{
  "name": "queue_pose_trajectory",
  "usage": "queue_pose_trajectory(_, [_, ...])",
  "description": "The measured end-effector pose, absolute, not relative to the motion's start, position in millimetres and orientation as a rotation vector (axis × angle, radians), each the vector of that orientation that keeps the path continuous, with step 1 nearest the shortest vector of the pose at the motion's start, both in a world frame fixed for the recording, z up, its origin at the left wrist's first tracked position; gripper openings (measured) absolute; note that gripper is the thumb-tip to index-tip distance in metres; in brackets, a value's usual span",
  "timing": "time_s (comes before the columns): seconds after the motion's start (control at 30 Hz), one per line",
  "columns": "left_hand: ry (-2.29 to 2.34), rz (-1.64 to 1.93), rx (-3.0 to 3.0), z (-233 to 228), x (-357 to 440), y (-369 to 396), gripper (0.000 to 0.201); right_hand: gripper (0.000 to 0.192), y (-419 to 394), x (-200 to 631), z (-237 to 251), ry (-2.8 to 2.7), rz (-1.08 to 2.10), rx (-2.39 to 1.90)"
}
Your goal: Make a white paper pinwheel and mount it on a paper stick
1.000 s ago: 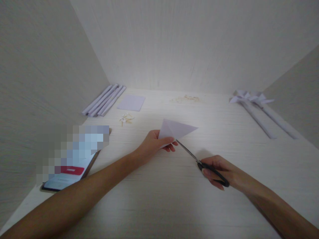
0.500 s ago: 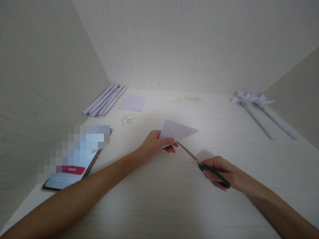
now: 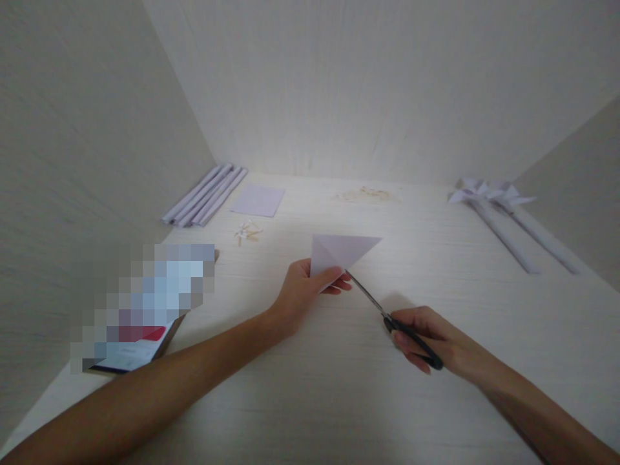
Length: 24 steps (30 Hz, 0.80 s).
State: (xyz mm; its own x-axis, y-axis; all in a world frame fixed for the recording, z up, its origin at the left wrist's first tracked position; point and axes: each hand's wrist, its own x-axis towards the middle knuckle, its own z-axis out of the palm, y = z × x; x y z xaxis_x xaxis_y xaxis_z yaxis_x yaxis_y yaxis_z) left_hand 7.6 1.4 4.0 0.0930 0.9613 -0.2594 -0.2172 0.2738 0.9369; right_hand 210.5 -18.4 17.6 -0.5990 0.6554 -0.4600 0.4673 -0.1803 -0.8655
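A pale lilac sheet of paper (image 3: 341,248), triangular as it shows and creased, is pinched at its lower edge by my left hand (image 3: 310,284). My right hand (image 3: 423,336) is closed round the black handles of a pair of scissors (image 3: 368,294). The blades point up and left, and their tips are at the paper's lower edge beside my left fingertips. Whether the blades are slightly apart I cannot make out. Part of the paper is hidden behind my left thumb.
At the back left lie several rolled paper tubes (image 3: 208,194), a flat paper square (image 3: 258,200) and a small pile of thin strips (image 3: 248,231). Light bits (image 3: 371,194) are scattered at the back. Two paper pinwheels (image 3: 504,219) lie right. A phone (image 3: 130,358), partly blurred, lies left.
My left hand has turned the paper slightly, so its top edge now lies nearly level and its right point sits higher. The scissors have shifted only a little.
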Motion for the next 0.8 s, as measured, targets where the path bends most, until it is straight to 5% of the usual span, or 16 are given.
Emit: queue_pose_trajectory(0.8, [1.137,1.081,0.788,6.0,11.5,0.7,0.015,0.042,-18.5,211.7,15.3,-1.98,1.805,-1.387])
